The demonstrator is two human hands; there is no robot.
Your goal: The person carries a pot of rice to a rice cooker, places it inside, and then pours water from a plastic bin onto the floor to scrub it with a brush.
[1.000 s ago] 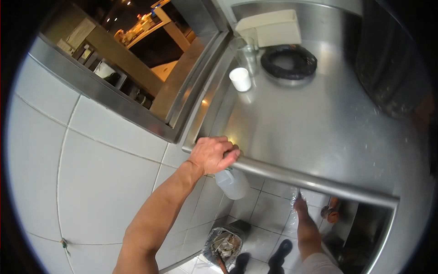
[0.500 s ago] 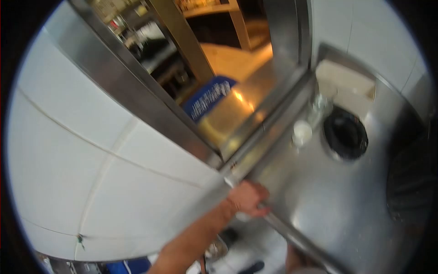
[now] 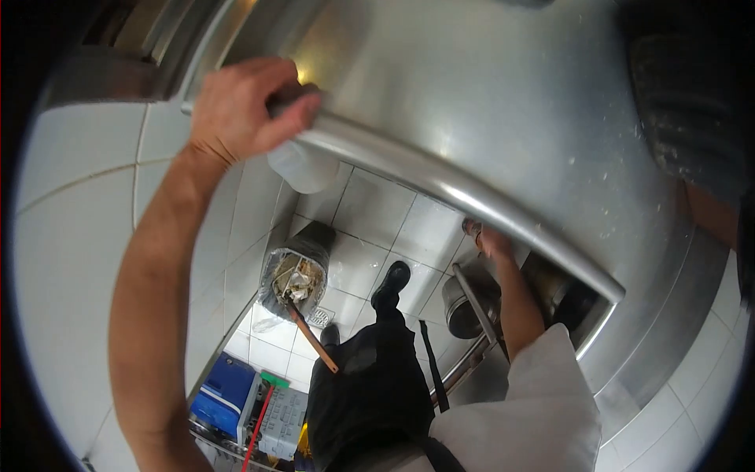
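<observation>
My left hand (image 3: 252,106) is closed over the rounded steel rim (image 3: 440,185) of a stainless counter (image 3: 511,86), near its left corner. Just below that hand, a white plastic container (image 3: 305,169) shows under the rim. My right hand (image 3: 489,240) reaches beneath the counter with its fingers curled. Whatever lies in those fingers is too small and too hidden to name. Close to the right forearm, a metal pot (image 3: 464,307) stands low down, beside a steel bar of the frame.
A lined trash bin (image 3: 295,271) with refuse stands on the tiled floor, a wooden stick (image 3: 314,338) across it. Farther down are a blue bin (image 3: 224,393), a grey crate (image 3: 283,417) and a red-handled broom (image 3: 259,417). A dark item (image 3: 692,94) covers the counter's right side.
The view has swung down from the pass-through window and counter top to the floor under the counter. My left hand stays on the rim; my right hand now shows beneath it.
</observation>
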